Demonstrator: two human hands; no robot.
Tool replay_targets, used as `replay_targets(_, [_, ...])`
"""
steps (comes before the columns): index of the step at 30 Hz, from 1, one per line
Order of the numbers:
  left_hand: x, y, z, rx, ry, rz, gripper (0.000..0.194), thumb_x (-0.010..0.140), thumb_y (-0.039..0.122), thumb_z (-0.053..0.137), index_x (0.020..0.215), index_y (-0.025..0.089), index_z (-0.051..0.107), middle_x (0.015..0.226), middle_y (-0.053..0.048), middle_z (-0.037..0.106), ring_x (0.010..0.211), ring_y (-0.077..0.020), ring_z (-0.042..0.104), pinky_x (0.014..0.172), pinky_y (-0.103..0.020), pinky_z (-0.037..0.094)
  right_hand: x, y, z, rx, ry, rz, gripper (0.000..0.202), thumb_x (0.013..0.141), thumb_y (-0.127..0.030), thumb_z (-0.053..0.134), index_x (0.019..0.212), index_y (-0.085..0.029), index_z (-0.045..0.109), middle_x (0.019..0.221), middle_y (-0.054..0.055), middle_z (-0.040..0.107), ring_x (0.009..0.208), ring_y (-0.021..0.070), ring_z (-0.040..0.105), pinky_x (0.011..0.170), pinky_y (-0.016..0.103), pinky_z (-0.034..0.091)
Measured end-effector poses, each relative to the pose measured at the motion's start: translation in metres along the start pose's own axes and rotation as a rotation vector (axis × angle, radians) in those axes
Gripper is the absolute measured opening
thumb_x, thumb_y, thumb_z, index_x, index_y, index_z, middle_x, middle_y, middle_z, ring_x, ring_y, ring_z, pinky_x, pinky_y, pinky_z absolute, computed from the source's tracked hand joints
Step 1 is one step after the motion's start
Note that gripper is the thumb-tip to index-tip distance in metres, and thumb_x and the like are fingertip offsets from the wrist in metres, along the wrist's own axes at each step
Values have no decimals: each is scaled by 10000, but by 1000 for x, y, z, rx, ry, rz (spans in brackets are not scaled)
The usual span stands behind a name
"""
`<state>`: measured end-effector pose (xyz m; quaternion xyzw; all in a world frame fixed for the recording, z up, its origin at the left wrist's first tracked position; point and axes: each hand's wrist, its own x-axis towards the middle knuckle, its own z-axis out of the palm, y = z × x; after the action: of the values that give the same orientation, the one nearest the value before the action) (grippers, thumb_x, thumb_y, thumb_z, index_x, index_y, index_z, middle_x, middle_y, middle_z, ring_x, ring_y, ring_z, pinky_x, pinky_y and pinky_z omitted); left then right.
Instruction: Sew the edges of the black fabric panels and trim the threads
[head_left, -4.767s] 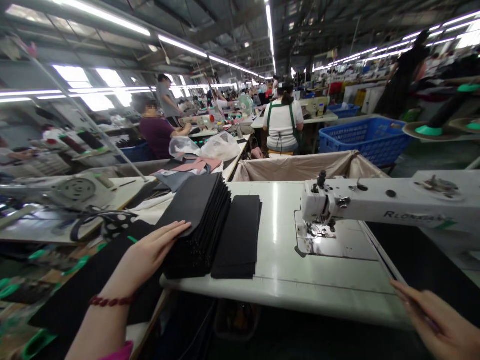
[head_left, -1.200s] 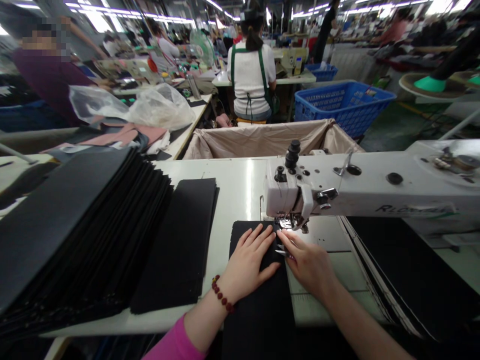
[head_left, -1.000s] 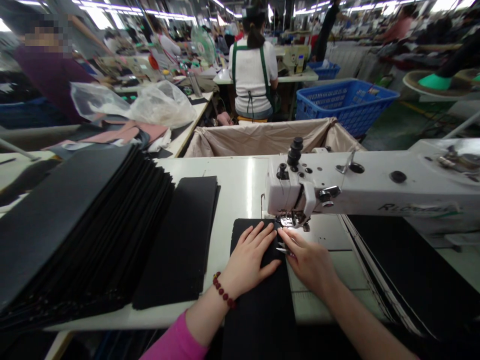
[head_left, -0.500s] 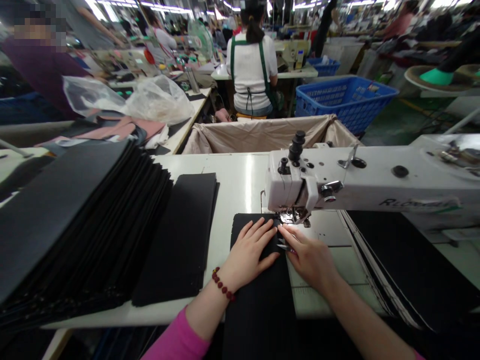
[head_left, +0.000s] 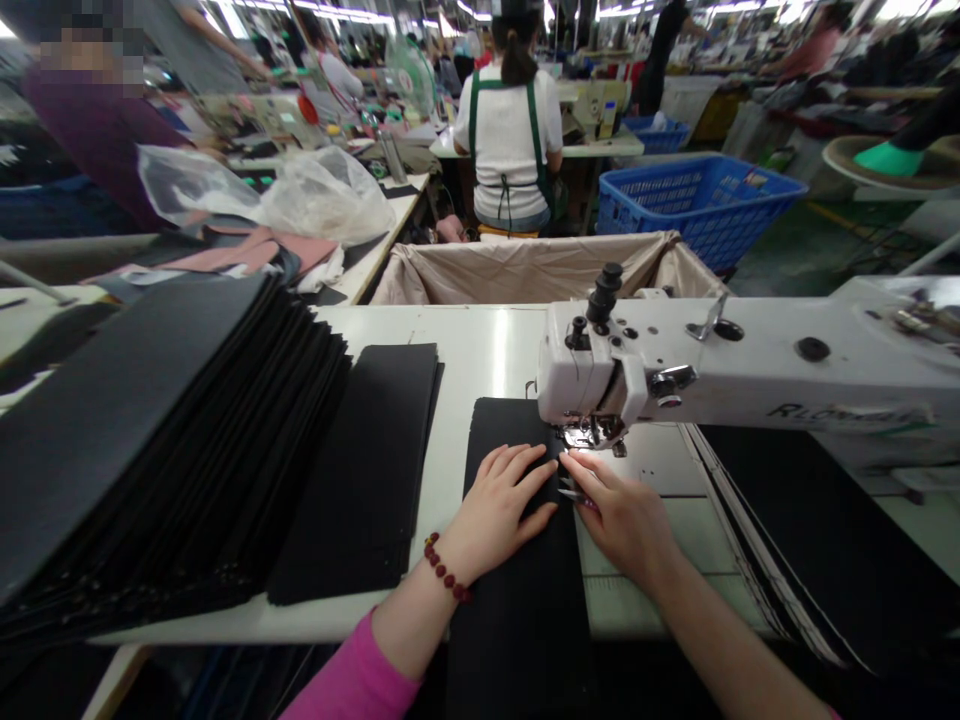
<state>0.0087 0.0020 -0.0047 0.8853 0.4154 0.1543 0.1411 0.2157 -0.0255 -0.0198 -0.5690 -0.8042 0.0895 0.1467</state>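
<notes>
A long black fabric panel (head_left: 517, 620) lies on the machine bed, its far edge beside the presser foot (head_left: 589, 437) of a white sewing machine (head_left: 720, 360). My left hand (head_left: 506, 505) rests flat on the panel with its fingers spread. Along the panel's right edge, close to the foot, my right hand (head_left: 626, 520) touches the cloth with its fingertips. Small scissors (head_left: 571, 492) are tucked in the right hand, their blades pointing left and the handles mostly hidden by the fingers.
At far left rises a tall stack of black panels (head_left: 150, 400); a lower pile (head_left: 360, 450) lies beside it. More black panels (head_left: 817, 520) sit right, under the machine arm. Beyond the table (head_left: 480, 340) stand a cloth-lined bin (head_left: 525, 270), a blue basket (head_left: 697, 200) and a seated person (head_left: 510, 130).
The black panel has slid away from me past the presser foot, so more of its far end shows beyond my fingers. Both hands keep nearly the same place; the view has shifted slightly.
</notes>
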Motion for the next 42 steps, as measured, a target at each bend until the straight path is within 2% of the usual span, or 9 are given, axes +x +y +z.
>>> replay_targets(7, [-1,-2,1,6,-22,14,436,927,316,544,1355,269,470,1448,-32,452,1342,-222,382,1166,-464,237,0,0,-1,-5,-20,3,552,898,-173,479,1433,-281,391,1453,11,450,1096,211,604,837,332,523])
replay_targets(29, [-1,-2,1,17,-6,-5,386,946,221,497,1328,277,498,1427,-20,481,1333,-210,404,1157,-459,263,0,-1,-2,17,-16,-1,560,885,-152,482,1426,-273,407,1437,16,468,1119,213,592,870,346,522])
replay_targets(42, [-1,-3,3,5,31,-5,389,932,171,484,1309,260,519,1408,-40,500,1300,-232,437,1127,-478,303,-1,0,1,24,-8,1,567,880,-147,480,1427,-277,404,1443,16,462,1135,218,584,890,347,514])
